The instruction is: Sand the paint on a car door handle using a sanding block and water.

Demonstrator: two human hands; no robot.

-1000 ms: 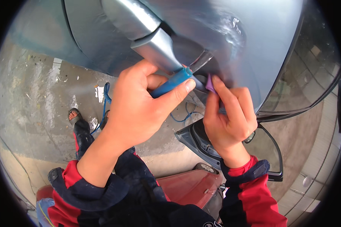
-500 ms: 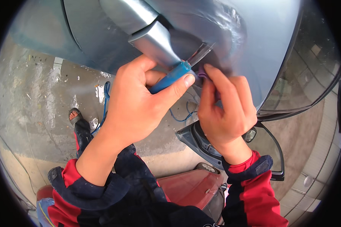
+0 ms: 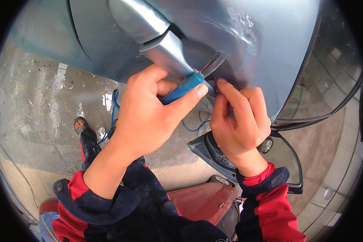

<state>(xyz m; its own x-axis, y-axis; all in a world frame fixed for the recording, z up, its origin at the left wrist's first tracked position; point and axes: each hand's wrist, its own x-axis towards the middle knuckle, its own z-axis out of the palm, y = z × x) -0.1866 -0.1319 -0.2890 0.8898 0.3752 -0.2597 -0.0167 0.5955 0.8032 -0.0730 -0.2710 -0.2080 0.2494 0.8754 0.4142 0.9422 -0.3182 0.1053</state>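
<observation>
Head view shows us working at a silver car door (image 3: 246, 44), close under its door handle (image 3: 165, 50). Our left hand (image 3: 149, 117) has its grip pressed together around a blue-handled tool (image 3: 183, 88): thumb over the top, fingers curled beneath, the handle slanting up and away from the palm toward the handle recess. Just beyond that grip, the tool's tip sits at the dark gap where the door handle meets the panel; the tip itself is hidden from us. Our right hand (image 3: 240, 123) is just beside the left grip, fingertips bunched and pinching a small purple piece (image 3: 217, 85) against the door panel, touching or nearly touching the tool's end. Whether the purple piece is fixed to the door we cannot tell. Below both grips, well apart, lie a detached side mirror housing (image 3: 284, 159), a blue wire (image 3: 113, 109) on the wet concrete floor (image 3: 40, 109), and a red panel (image 3: 201, 201). Our sandalled foot (image 3: 81, 125) stands on the floor, left of the left grip.
</observation>
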